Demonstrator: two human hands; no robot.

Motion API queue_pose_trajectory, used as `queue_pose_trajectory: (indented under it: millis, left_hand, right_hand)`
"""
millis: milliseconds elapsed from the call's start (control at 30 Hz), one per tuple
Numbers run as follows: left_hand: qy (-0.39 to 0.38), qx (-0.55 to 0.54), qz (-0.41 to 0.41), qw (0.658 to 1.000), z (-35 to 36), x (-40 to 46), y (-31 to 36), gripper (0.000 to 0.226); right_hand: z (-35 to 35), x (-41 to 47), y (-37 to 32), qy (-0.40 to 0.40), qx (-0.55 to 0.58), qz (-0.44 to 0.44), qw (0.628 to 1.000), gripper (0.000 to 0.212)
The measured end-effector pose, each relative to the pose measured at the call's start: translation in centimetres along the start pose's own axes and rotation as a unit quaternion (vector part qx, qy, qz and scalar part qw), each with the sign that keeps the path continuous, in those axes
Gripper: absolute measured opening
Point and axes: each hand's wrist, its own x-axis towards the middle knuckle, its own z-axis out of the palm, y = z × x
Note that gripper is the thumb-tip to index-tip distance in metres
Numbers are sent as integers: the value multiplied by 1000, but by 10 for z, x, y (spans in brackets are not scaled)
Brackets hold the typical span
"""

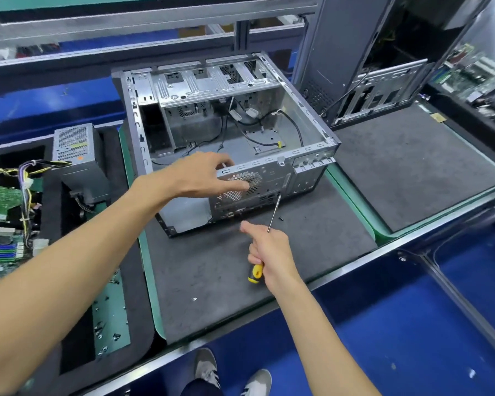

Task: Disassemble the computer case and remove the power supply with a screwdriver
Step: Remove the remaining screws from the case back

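The left hand [200, 175] reaches forward, fingers extended onto the rear panel of the open grey metal computer case [226, 132], which lies on the bench mat [312, 238]. The right hand [269, 252] grips the yellow-and-black-handled screwdriver [265, 244], tip at that panel. The grey perforated power supply [77, 155] stands left of the case.

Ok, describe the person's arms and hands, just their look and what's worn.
Both forearms are bare up to the frame edge: no sleeves show. The left hand and right hand wear no gloves, and no rings, watch or wrist strap are visible. No markings show.
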Motion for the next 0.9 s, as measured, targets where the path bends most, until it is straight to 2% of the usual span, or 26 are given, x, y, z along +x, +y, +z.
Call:
queue_pose_trajectory:
  millis: [100,167,233,267,333,433,533,767,900]
  left_hand:
    - [36,-12,23,999,-1,-6,4,68]
    - [141,2,88,986,0,-13,10,51]
    - [268,-17,192,944,7,-25,20,28]
    - [293,-42,228,928,15,-31,26,20]
    - [245,-86,256,931,40,-39,38,14]
    - [97,-77,211,970,90,-38,39,9]
    - [14,-34,164,986,132,-32,29,23]
    - [27,31,212,976,152,-23,30,12]
    - [30,28,166,985,152,-21,32,10]
  right_hand:
    - [-28,-3,-4,37,-75,-30,996,19]
    - [-43,-4,-5,60,-122,-57,989,17]
    - [-53,-4,-3,82,-196,-99,972,16]
    - [-57,-4,-2,93,-242,-125,958,14]
    - [-63,-6,2,108,-320,-171,926,11]
    - [-68,-9,7,119,-383,-206,893,10]
    - [-72,-10,13,123,-425,-205,873,11]
    - [-75,-11,20,130,-437,-196,868,13]
    - [-74,-13,19,120,-391,-194,892,12]
